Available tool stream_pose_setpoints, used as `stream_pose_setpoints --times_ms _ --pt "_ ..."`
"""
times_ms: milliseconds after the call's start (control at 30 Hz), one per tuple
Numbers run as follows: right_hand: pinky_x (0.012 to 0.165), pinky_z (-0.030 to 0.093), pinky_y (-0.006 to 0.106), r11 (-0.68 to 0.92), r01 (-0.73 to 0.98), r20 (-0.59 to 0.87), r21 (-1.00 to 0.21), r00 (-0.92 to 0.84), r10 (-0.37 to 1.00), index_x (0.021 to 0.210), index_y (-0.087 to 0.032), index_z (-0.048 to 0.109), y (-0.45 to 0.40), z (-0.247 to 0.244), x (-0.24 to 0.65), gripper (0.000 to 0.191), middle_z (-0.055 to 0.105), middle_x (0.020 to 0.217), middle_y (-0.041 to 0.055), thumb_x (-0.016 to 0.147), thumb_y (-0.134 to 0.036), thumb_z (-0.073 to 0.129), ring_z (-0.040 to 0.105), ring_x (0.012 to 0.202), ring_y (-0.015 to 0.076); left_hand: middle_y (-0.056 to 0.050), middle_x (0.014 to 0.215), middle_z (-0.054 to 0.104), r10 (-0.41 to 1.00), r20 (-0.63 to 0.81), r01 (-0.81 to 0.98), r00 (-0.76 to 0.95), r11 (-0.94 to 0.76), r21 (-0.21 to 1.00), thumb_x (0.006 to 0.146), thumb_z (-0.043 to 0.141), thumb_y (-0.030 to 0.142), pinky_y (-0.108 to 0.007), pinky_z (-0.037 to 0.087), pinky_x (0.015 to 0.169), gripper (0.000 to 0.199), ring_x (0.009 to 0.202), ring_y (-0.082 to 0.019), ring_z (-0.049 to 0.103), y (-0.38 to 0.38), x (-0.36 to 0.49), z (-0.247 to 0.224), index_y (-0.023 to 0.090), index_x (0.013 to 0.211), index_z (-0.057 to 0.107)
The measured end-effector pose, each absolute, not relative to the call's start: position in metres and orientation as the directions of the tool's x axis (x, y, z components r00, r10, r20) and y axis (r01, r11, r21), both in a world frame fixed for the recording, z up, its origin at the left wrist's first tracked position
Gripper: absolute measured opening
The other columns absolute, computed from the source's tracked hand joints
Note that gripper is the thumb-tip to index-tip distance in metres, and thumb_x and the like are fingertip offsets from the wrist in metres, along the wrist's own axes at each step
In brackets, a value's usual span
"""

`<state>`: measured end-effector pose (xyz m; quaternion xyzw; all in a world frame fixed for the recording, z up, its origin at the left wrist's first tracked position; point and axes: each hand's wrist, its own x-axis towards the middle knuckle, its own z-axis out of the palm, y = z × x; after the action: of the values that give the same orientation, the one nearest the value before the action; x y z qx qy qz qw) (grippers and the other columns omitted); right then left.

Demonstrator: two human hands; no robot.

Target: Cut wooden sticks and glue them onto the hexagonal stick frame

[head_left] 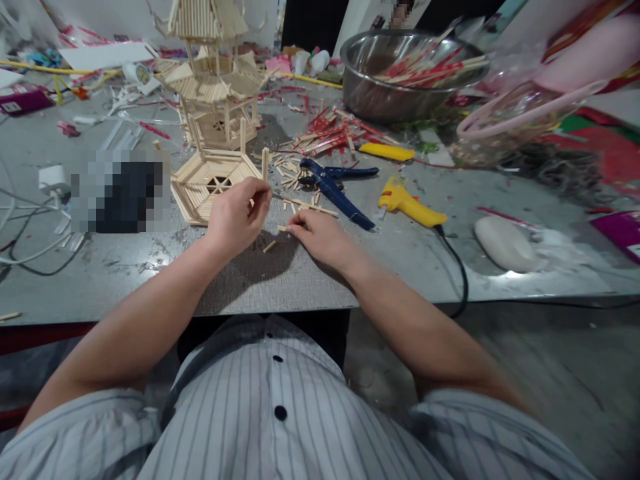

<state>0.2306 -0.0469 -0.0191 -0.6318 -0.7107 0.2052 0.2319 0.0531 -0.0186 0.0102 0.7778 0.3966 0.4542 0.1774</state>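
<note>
My left hand [236,215] is closed at the near right side of a hexagonal frame [189,200] built from thin wooden sticks, with a few upright posts on it. An upright stick [265,163] rises just behind its fingertips; whether the fingers grip it is hidden. Between thumb and fingers my right hand [323,235] pinches a short wooden stick piece [282,229], low over the table. Another short piece [269,247] lies loose on the table between both hands. Behind the frame stands a tiered stick pagoda [215,87].
Blue cutting pliers [336,187] lie beside cut stick bits, with a yellow glue gun [413,203] and yellow cutter [387,152] to the right. Farther back are red-wrapped sticks [345,130] and a steel bowl [360,93]. A pale computer mouse [504,243] sits right.
</note>
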Motion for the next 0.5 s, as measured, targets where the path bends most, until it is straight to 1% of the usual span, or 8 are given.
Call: stream_pose_setpoints --times_ms 167,300,400,500 --pt "0.077 0.042 0.035 0.108 0.850 0.050 -0.515 -0.096 0.994 0.081 -0.021 0.066 -0.048 -0.017 0.228 0.010 0.069 0.092 0.0079 0.086 -0.022 0.057 0.061 0.088 0.0233 0.000 0.060 0.051 0.777 0.564 0.459 0.280 -0.624 0.632 0.079 0.056 0.018 -0.022 0.041 0.063 0.004 0.068 -0.013 0.055 -0.021 0.054 0.012 0.019 0.077 0.058" --pt "0.080 0.043 0.037 0.132 0.854 0.047 -0.504 -0.126 0.991 0.083 -0.020 0.067 -0.049 -0.017 0.227 0.012 0.069 0.093 0.0092 0.087 -0.021 0.055 0.061 0.091 0.0253 0.000 0.059 0.051 0.794 0.542 0.449 0.276 -0.605 0.658 0.078 0.057 0.017 -0.022 0.040 0.062 0.004 0.067 -0.013 0.054 -0.022 0.054 0.014 0.020 0.075 0.058" --pt "0.084 0.043 0.037 0.162 0.827 0.075 -0.539 -0.144 0.987 0.082 -0.020 0.068 -0.048 -0.020 0.230 0.016 0.070 0.094 0.0090 0.087 -0.018 0.053 0.062 0.093 0.0245 0.001 0.058 0.050 0.808 0.530 0.457 0.259 -0.586 0.670 0.078 0.057 0.017 -0.022 0.040 0.062 0.004 0.067 -0.013 0.054 -0.022 0.054 0.014 0.020 0.075 0.059" --pt "0.083 0.044 0.037 0.177 0.746 0.145 -0.642 -0.109 0.984 0.077 -0.022 0.068 -0.045 -0.021 0.238 0.015 0.070 0.088 0.0059 0.084 -0.019 0.056 0.062 0.088 0.0225 0.001 0.060 0.051 0.809 0.533 0.442 0.248 -0.584 0.681 0.078 0.057 0.016 -0.022 0.039 0.061 0.004 0.066 -0.013 0.053 -0.022 0.054 0.012 0.020 0.077 0.059"
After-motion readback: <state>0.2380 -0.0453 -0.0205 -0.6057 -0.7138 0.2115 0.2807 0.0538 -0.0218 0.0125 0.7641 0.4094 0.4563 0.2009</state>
